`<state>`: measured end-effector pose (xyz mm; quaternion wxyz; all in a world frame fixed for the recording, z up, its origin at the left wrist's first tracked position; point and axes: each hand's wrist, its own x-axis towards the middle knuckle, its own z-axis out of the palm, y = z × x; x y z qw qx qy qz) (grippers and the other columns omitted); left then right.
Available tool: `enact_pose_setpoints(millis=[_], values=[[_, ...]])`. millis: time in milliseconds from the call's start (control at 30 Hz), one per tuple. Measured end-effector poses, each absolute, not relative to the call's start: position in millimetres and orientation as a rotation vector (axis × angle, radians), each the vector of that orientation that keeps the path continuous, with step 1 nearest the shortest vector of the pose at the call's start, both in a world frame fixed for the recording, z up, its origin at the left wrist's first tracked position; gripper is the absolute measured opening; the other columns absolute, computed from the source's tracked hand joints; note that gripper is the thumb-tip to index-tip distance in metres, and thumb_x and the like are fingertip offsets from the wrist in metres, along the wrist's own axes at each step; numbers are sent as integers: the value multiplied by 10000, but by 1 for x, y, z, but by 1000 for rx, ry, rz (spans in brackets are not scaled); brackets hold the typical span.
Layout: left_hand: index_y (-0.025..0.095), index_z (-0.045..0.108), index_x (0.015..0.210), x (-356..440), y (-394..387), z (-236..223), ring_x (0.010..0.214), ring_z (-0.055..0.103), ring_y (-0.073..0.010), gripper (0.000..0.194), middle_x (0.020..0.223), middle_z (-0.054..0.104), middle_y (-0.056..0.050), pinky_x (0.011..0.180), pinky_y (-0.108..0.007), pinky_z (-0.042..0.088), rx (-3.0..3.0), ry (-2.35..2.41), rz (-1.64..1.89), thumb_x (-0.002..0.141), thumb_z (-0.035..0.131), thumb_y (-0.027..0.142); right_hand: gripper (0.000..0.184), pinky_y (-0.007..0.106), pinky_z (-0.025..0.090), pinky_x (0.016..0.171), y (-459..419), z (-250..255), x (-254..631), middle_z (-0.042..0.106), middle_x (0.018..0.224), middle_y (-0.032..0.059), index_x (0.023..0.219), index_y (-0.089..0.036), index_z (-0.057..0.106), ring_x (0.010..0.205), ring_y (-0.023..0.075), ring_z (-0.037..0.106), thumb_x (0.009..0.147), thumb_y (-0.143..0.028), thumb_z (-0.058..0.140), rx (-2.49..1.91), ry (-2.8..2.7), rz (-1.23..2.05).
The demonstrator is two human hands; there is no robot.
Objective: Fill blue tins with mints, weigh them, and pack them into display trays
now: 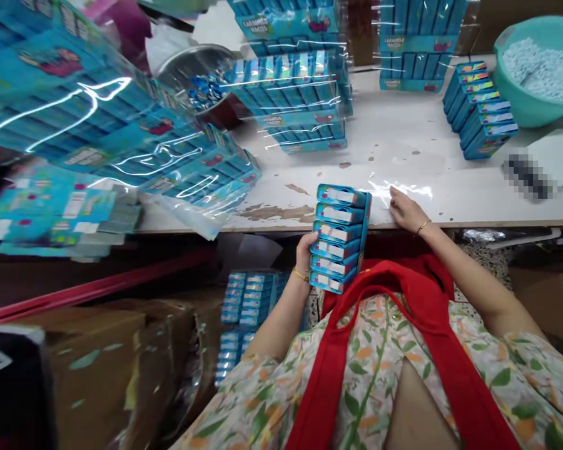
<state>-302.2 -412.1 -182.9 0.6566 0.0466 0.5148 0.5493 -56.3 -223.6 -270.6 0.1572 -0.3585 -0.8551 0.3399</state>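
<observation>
My left hand (304,251) grips a blue display box (340,232) by its left side. It is filled with a row of small blue candy boxes, their pale end flaps facing up, and is held tilted in front of the table edge. To the right, my right hand (407,211) rests at the table's front edge with its fingers bent together. A shiny, clear-looking patch (396,190) lies by its fingertips; I cannot make out whether it is plastic film or glare, or whether the fingers pinch it.
Stacked film-wrapped display boxes (295,94) stand at the back and left of the white table (403,150). Loose candy boxes (481,112) sit beside a turquoise bowl (525,103) of light-blue pieces. Flat printed cartons (70,209) overhang the left edge; brown cartons (98,369) stand below.
</observation>
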Motion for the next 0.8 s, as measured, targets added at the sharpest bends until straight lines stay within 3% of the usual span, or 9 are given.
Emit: enact_pose_setpoints(millis=[167,333,500,667,800], values=[[152,717,1069,-274,-393,-181,846,743,-255,554,986,788,-70,796,-346,609,255,1131,1200,587,813,409,218,449,391,1230,-215,-281,-58,524,1537,181,986,-163,654,1475,245,465,940,-214,448,-1019,-2294,1053],[173,689,1148,-255,-374,-182,823,716,-195,537,1010,766,-43,761,-280,573,384,1123,1100,670,806,387,179,440,503,1037,-198,-261,-54,730,1153,145,894,-183,655,1158,268,659,942,-275,510,-998,-2093,1073],[171,681,1100,-249,-371,-179,799,702,-172,494,981,754,-36,735,-246,552,400,1149,1071,671,812,379,174,406,475,953,-186,-233,-48,663,994,119,872,-173,689,960,247,596,935,-267,556,-951,-2168,819],[176,678,1169,-247,-362,-176,903,727,-221,591,1058,765,-51,814,-292,574,411,1128,1145,627,809,373,194,331,456,784,-189,-235,-46,591,872,83,841,-143,736,779,191,531,892,-226,568,-1002,-2177,974],[158,667,1197,-245,-352,-182,880,736,-224,622,1057,767,-71,759,-276,565,454,1132,1085,635,798,391,198,323,438,735,-186,-239,-42,583,834,61,822,-156,757,744,177,517,881,-263,602,-1020,-2042,1018]])
